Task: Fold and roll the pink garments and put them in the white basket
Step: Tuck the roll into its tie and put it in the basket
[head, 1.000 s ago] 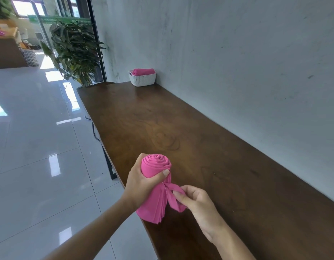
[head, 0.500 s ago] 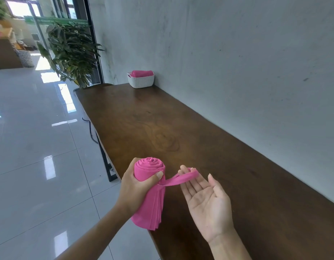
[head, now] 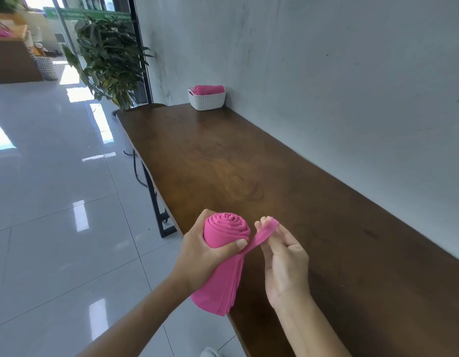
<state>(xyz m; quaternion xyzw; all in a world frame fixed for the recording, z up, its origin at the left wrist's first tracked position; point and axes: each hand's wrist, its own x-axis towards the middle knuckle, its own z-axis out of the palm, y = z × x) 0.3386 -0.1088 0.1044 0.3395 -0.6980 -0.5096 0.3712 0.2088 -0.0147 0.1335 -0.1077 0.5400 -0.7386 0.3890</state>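
Head view, lower centre of the frame: the left hand (head: 205, 256) is wrapped around the pink garment (head: 228, 228), with the thumb pressed across its front. It holds the roll upright over the near edge of the table (head: 274, 176), so the spiral end faces up and looser layers hang below the fist. Just to its right, the right hand (head: 285, 264) has its fingers curled round a thin strip (head: 259, 239) of the same fabric. The strip runs taut from under the left thumb and loops over the right fingertips.

Folding and rolling of this piece look essentially done. The step in hand seems to be securing the roll with that strip, by winding or tucking it so the roll does not spring open. The hanging lower part suggests the bundle is not yet tight along its whole length.

Further out, at the upper centre of the frame, the white basket (head: 209, 103) sits at the far end of the table against the wall (head: 326, 86), well apart from both hands. One rolled garment (head: 209, 89) already lies in it, so part of the task is complete. What remains for this piece is finishing the wrap, then carrying it the length of the table and laying it beside the first. Whether more garments wait cannot be told from this view.
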